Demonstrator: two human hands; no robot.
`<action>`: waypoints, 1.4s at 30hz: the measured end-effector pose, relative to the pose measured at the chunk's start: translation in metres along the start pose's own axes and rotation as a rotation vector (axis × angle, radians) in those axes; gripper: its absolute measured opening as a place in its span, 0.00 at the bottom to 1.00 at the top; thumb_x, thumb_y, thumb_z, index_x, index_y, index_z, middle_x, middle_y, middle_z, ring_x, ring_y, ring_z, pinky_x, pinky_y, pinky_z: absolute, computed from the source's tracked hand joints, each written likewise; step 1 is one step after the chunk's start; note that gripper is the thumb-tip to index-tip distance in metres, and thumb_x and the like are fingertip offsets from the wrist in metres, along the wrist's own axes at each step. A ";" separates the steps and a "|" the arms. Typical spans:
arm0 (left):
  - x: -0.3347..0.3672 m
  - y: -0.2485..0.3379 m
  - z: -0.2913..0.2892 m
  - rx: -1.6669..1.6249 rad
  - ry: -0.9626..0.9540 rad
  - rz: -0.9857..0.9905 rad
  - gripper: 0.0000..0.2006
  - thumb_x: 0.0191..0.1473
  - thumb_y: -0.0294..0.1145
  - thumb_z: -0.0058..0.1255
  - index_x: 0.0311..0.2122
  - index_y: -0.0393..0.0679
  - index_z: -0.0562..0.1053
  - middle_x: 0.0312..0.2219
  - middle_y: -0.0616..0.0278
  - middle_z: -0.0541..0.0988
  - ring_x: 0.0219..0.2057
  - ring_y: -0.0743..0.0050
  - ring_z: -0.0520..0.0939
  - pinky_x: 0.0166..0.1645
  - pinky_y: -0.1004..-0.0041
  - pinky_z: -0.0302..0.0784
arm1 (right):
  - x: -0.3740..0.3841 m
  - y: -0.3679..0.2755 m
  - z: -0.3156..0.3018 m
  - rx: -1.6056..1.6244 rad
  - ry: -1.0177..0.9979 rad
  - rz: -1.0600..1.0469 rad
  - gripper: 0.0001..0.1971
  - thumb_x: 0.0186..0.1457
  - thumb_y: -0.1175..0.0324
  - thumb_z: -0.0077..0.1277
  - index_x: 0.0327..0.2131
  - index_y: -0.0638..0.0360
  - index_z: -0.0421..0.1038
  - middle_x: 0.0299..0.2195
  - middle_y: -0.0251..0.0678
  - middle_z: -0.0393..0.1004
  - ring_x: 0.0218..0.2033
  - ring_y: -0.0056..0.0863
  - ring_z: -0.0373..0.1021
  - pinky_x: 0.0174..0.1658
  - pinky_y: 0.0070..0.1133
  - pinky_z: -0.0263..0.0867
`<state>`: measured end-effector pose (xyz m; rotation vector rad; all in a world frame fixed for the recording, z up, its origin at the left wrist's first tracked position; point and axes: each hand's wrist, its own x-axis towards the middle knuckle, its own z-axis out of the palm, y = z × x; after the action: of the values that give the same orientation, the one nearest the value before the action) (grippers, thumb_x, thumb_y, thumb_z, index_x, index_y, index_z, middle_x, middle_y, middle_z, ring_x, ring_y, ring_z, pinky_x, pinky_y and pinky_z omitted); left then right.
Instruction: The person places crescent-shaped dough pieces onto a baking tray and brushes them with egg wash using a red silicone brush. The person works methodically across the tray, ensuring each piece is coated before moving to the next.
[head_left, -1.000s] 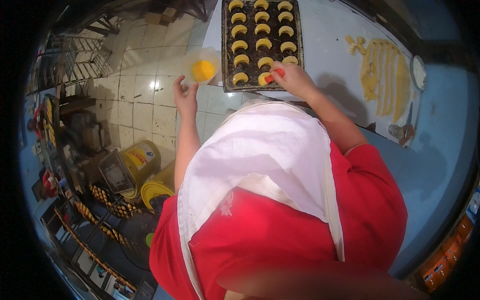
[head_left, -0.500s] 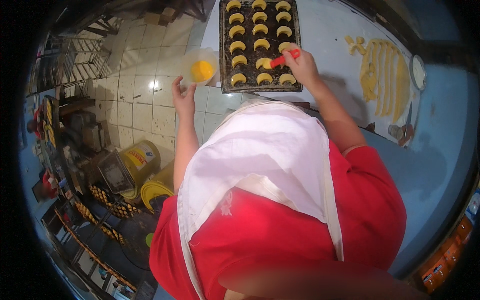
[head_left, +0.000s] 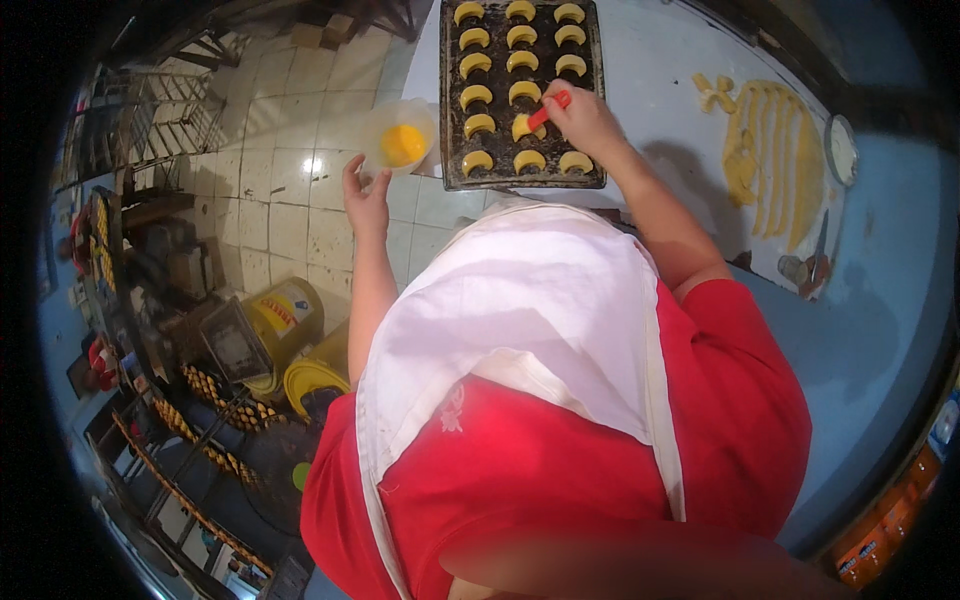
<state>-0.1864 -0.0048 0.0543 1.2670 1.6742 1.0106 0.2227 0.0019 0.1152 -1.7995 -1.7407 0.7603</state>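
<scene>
In my left hand [head_left: 367, 198] is a translucent plastic bowl [head_left: 372, 125], gripped at its near left side. Yellow liquid like beaten egg [head_left: 403, 145] lies in its bottom. My right hand [head_left: 590, 125] is closed around a red-handled pastry brush [head_left: 549, 109]. The brush's bristles are down at a crescent-shaped dough piece in the middle column, second row from the near edge, and partly cover it. Rows of such yellow dough crescents [head_left: 529, 160] sit on a dark baking tray [head_left: 447, 90]. My right hand hides a crescent in the right column.
The tray rests on a white tabletop [head_left: 660, 60]. Dough strips [head_left: 775, 160], a bowl of white stuff [head_left: 842, 150] and a scraper-like tool [head_left: 795, 268] lie to the right. Yellow buckets [head_left: 283, 325] stand on the left on a tiled floor, by racks of baked goods [head_left: 225, 400].
My right hand and the brush have shifted a little to the left and away from me, the handle now tilting over the middle-column crescent. My left hand keeps the bowl in nearly the same place.
</scene>
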 end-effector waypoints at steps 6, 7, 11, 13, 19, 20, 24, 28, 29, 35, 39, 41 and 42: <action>-0.001 0.006 0.001 0.011 0.014 -0.060 0.27 0.56 0.30 0.68 0.60 0.48 0.72 0.46 0.61 0.77 0.46 0.70 0.75 0.52 0.70 0.74 | 0.003 0.012 -0.008 0.084 0.100 -0.028 0.12 0.66 0.58 0.50 0.40 0.55 0.74 0.30 0.49 0.80 0.35 0.55 0.77 0.38 0.44 0.71; -0.001 0.007 0.001 -0.008 0.006 -0.061 0.27 0.56 0.30 0.68 0.60 0.48 0.72 0.46 0.61 0.77 0.46 0.70 0.75 0.52 0.70 0.74 | 0.002 0.013 -0.009 0.085 0.063 -0.013 0.12 0.66 0.58 0.50 0.40 0.56 0.74 0.30 0.49 0.80 0.34 0.55 0.77 0.38 0.44 0.71; 0.002 0.004 0.000 -0.047 -0.005 -0.018 0.27 0.56 0.30 0.68 0.60 0.48 0.72 0.48 0.64 0.77 0.46 0.72 0.74 0.51 0.71 0.73 | -0.002 0.023 -0.015 0.022 0.084 0.120 0.14 0.66 0.56 0.49 0.39 0.57 0.75 0.28 0.47 0.81 0.33 0.52 0.78 0.38 0.42 0.72; 0.003 0.001 0.001 -0.044 -0.008 -0.002 0.27 0.56 0.29 0.68 0.60 0.47 0.72 0.49 0.65 0.77 0.46 0.73 0.74 0.51 0.71 0.73 | -0.005 0.033 -0.016 0.021 0.204 0.129 0.14 0.66 0.56 0.50 0.39 0.56 0.75 0.27 0.46 0.81 0.33 0.51 0.79 0.39 0.39 0.72; 0.005 0.000 0.000 -0.042 -0.005 0.003 0.27 0.56 0.29 0.68 0.60 0.47 0.73 0.49 0.64 0.77 0.45 0.72 0.73 0.52 0.71 0.73 | -0.004 0.053 -0.018 0.124 0.034 0.189 0.14 0.67 0.57 0.49 0.39 0.58 0.75 0.29 0.47 0.81 0.34 0.53 0.79 0.38 0.38 0.72; 0.005 0.002 0.000 -0.027 -0.007 -0.016 0.27 0.56 0.28 0.68 0.60 0.47 0.73 0.49 0.63 0.77 0.45 0.72 0.73 0.52 0.71 0.73 | 0.000 0.053 -0.018 0.147 0.093 0.172 0.14 0.67 0.57 0.49 0.39 0.58 0.75 0.29 0.47 0.81 0.35 0.53 0.78 0.39 0.38 0.72; 0.003 0.008 0.004 -0.025 0.012 -0.049 0.26 0.55 0.28 0.68 0.59 0.47 0.73 0.47 0.61 0.76 0.44 0.72 0.74 0.51 0.71 0.73 | 0.028 0.043 -0.014 0.159 0.207 0.037 0.12 0.69 0.60 0.49 0.41 0.60 0.74 0.26 0.38 0.80 0.28 0.31 0.79 0.35 0.28 0.71; 0.005 0.013 0.006 0.024 0.009 -0.028 0.26 0.55 0.28 0.68 0.59 0.47 0.73 0.45 0.62 0.76 0.45 0.72 0.75 0.52 0.71 0.73 | 0.052 0.034 -0.009 0.086 0.108 -0.030 0.13 0.68 0.56 0.49 0.43 0.56 0.75 0.30 0.44 0.81 0.33 0.44 0.79 0.38 0.36 0.72; 0.006 0.013 0.006 0.013 0.005 -0.015 0.26 0.55 0.28 0.68 0.59 0.47 0.73 0.44 0.62 0.76 0.45 0.72 0.75 0.52 0.72 0.73 | 0.055 0.033 -0.009 0.052 0.093 0.000 0.14 0.67 0.55 0.49 0.43 0.54 0.75 0.31 0.45 0.81 0.34 0.49 0.78 0.39 0.40 0.72; 0.003 0.017 0.008 0.000 0.008 -0.029 0.26 0.55 0.29 0.68 0.59 0.46 0.73 0.45 0.61 0.76 0.46 0.71 0.74 0.52 0.71 0.73 | 0.061 0.026 -0.009 -0.006 0.113 -0.073 0.13 0.66 0.54 0.49 0.45 0.49 0.75 0.33 0.48 0.81 0.37 0.52 0.78 0.41 0.44 0.73; 0.005 0.018 0.007 -0.009 -0.005 -0.060 0.26 0.55 0.28 0.68 0.59 0.46 0.72 0.47 0.60 0.77 0.46 0.70 0.74 0.52 0.70 0.73 | 0.064 0.025 -0.014 -0.004 -0.022 0.004 0.13 0.66 0.55 0.50 0.44 0.52 0.74 0.33 0.48 0.81 0.37 0.54 0.78 0.41 0.44 0.73; 0.007 0.017 0.007 0.008 -0.003 -0.042 0.27 0.55 0.28 0.68 0.59 0.46 0.72 0.48 0.61 0.77 0.46 0.70 0.74 0.52 0.70 0.73 | 0.063 0.031 -0.019 -0.032 0.100 0.035 0.13 0.66 0.56 0.50 0.43 0.53 0.75 0.33 0.48 0.81 0.37 0.54 0.78 0.41 0.43 0.73; 0.007 0.015 0.007 0.018 -0.007 -0.035 0.27 0.55 0.28 0.68 0.59 0.46 0.73 0.48 0.62 0.77 0.46 0.70 0.74 0.52 0.70 0.73 | 0.062 0.036 -0.022 -0.065 0.198 0.090 0.13 0.66 0.56 0.50 0.43 0.53 0.75 0.33 0.48 0.81 0.38 0.54 0.78 0.41 0.43 0.73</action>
<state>-0.1760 0.0059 0.0650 1.2474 1.6982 0.9712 0.2653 0.0623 0.1029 -1.9366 -1.5812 0.5451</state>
